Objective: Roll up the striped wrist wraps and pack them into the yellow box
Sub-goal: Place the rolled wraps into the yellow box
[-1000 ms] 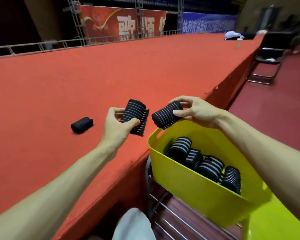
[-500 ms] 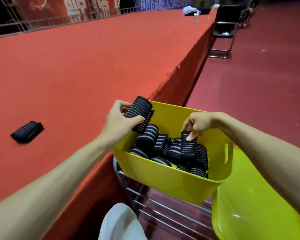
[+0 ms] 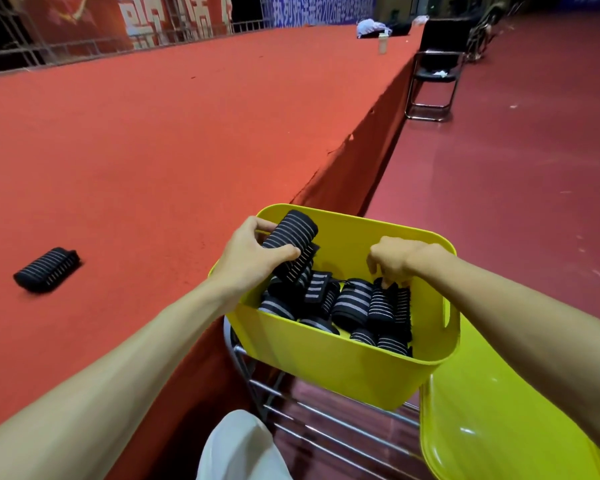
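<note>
- While your forearms reach forward from the lower corners of the view, the left one angles in from the left and the right one from the right, and the hands meet over the yellow box [image 3: 326, 358]
- Your left hand [image 3: 248, 259] is above the box's left side, thumb laid across the front of a rolled striped wrist wrap [image 3: 290, 233] and fingers curled behind it; the roll is gripped at a tilt, raised above the wraps below
- Your right hand [image 3: 395, 259] hangs knuckles-up inside the box near its right wall, fingers curled narrowly downward, their tips pinching the top end of an upright wrap [image 3: 383, 304] that stands among the packed wraps [image 3: 355, 299]
- Your box rests on a metal rack [image 3: 326, 424] just beside the edge of the red stage [image 3: 153, 150], with a yellow chair seat [image 3: 499, 427] at its right
- One loose roll [image 3: 47, 270] lies on the stage, well apart to the left
- One second ago you held a roll in each hand above the stage edge; the right hand's roll is now down in the box, while the left hand still grips its roll, now carried over the box
</note>
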### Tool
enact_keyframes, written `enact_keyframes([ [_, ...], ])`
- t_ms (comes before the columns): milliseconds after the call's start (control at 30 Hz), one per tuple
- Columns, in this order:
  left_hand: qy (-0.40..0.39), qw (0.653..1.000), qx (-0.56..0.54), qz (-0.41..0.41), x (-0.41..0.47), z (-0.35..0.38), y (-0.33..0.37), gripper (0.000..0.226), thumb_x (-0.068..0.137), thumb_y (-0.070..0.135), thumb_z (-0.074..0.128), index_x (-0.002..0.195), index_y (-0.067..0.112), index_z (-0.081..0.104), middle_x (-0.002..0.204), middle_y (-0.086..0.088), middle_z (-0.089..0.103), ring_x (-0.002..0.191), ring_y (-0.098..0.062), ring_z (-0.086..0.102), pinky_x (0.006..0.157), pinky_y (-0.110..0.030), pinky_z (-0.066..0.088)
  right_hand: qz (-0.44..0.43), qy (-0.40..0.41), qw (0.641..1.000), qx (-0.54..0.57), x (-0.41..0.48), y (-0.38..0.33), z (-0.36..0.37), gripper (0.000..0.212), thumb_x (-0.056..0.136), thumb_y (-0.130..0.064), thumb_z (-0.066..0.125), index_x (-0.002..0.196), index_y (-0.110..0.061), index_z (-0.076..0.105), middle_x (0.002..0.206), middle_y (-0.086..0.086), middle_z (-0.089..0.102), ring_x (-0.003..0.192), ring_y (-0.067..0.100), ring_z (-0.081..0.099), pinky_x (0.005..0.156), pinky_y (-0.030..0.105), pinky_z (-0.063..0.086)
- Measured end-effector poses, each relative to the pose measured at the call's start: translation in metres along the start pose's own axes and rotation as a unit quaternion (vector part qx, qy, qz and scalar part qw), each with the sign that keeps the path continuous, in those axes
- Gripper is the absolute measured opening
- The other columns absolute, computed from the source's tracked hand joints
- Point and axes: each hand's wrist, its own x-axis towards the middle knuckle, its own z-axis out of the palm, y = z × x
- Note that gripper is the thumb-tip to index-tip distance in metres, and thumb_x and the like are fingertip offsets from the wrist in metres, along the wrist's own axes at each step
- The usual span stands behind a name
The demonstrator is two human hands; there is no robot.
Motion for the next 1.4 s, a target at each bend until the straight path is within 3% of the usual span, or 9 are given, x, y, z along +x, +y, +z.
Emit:
enact_keyframes([
  [100, -0.02, 1.0, -0.015, -0.004, -0.004, 0.002, 0.006, 0.042, 0.076, 0.017, 0.079, 0.109, 0.016, 0.053, 0.098, -0.005, 0.065, 0.061, 0.004, 0.063, 0.054, -0.012, 0.048, -0.089, 0.132, 0.983, 0.095, -0.013, -0.011, -0.022, 0.018, 0.096, -0.022, 0.06, 0.109, -0.014, 0.068, 0.102, 0.006, 0.072, 0.082, 0.02, 0.07, 0.08, 0.032, 0.055],
  [233, -0.018, 0.999, -0.028, -0.014, -0.011, 0.005, 0.01, 0.045, 0.07, 0.02, 0.083, 0.106, 0.018, 0.056, 0.1, -0.007, 0.068, 0.077, -0.01, 0.068, 0.071, -0.028, 0.056, -0.205, 0.097, 0.845, 0.485, -0.044, -0.043, -0.051, 0.034, 0.1, -0.041, 0.045, 0.128, -0.025, 0.057, 0.119, 0.003, 0.065, 0.091, 0.018, 0.067, 0.081, 0.034, 0.056],
  [433, -0.052, 0.997, -0.049, -0.022, -0.02, 0.003, 0.011, 0.046, 0.068, 0.02, 0.085, 0.104, 0.017, 0.057, 0.099, -0.007, 0.07, 0.08, -0.013, 0.069, 0.077, -0.033, 0.056, -0.273, 0.082, 0.784, 0.552, -0.058, -0.057, -0.052, 0.037, 0.089, -0.009, 0.067, 0.125, -0.007, 0.059, 0.11, 0.001, 0.061, 0.074, 0.012, 0.066, 0.065, 0.024, 0.055],
  [600, -0.149, 0.988, -0.007, -0.045, -0.02, 0.01, 0.011, 0.049, 0.072, 0.03, 0.084, 0.111, 0.019, 0.057, 0.098, -0.002, 0.07, 0.085, -0.012, 0.071, 0.08, -0.03, 0.055, -0.238, 0.068, 0.803, 0.543, -0.053, -0.041, -0.038, 0.034, 0.086, -0.012, 0.07, 0.118, -0.003, 0.061, 0.106, 0.01, 0.061, 0.074, 0.019, 0.061, 0.06, 0.023, 0.052],
  [700, -0.208, 0.972, 0.112, -0.012, -0.018, 0.012, 0.01, 0.038, 0.081, 0.038, 0.075, 0.113, 0.025, 0.059, 0.096, 0.009, 0.07, 0.091, -0.006, 0.067, 0.084, -0.026, 0.051, -0.171, 0.053, 0.865, 0.469, -0.045, -0.027, -0.024, 0.035, 0.084, -0.019, 0.073, 0.117, -0.01, 0.062, 0.102, 0.007, 0.062, 0.086, 0.022, 0.06, 0.061, 0.022, 0.053],
  [800, -0.184, 0.969, 0.164, 0.032, -0.016, 0.007, 0.006, 0.024, 0.086, 0.037, 0.07, 0.107, 0.026, 0.064, 0.098, 0.01, 0.068, 0.095, -0.006, 0.064, 0.089, -0.031, 0.051, -0.13, -0.01, 0.926, 0.355, -0.033, -0.022, -0.003, 0.04, 0.08, -0.022, 0.078, 0.114, -0.008, 0.063, 0.093, 0.004, 0.063, 0.083, 0.024, 0.064, 0.056, 0.023, 0.055],
  [1033, -0.126, 0.978, 0.153, 0.063, -0.009, -0.007, -0.01, 0.011, 0.088, 0.03, 0.068, 0.098, 0.028, 0.067, 0.09, 0.01, 0.068, 0.082, -0.005, 0.063, 0.078, -0.027, 0.051, -0.084, -0.122, 0.95, 0.274, -0.005, -0.052, 0.028, 0.055, 0.084, -0.023, 0.075, 0.13, -0.005, 0.05, 0.093, -0.008, 0.049, 0.066, 0.021, 0.069, 0.053, 0.017, 0.051],
  [1167, -0.102, 0.98, 0.155, 0.074, -0.008, -0.01, -0.016, 0.008, 0.087, 0.03, 0.068, 0.095, 0.027, 0.068, 0.09, 0.01, 0.069, 0.083, -0.004, 0.063, 0.077, -0.026, 0.051, -0.097, -0.117, 0.973, 0.171, -0.004, -0.057, 0.034, 0.053, 0.085, -0.027, 0.074, 0.13, -0.01, 0.053, 0.101, -0.002, 0.059, 0.07, 0.023, 0.07, 0.055, 0.013, 0.048],
  [1400, -0.047, 0.986, 0.141, 0.08, -0.022, -0.022, -0.014, 0.006, 0.089, 0.023, 0.066, 0.093, 0.024, 0.07, 0.09, 0.01, 0.069, 0.084, -0.004, 0.062, 0.074, -0.019, 0.048, -0.102, -0.015, 0.992, 0.077, -0.013, -0.055, 0.017, 0.036, 0.082, -0.034, 0.076, 0.111, -0.015, 0.065, 0.096, 0.007, 0.074, 0.068, 0.017, 0.069, 0.072, 0.031, 0.055],
])
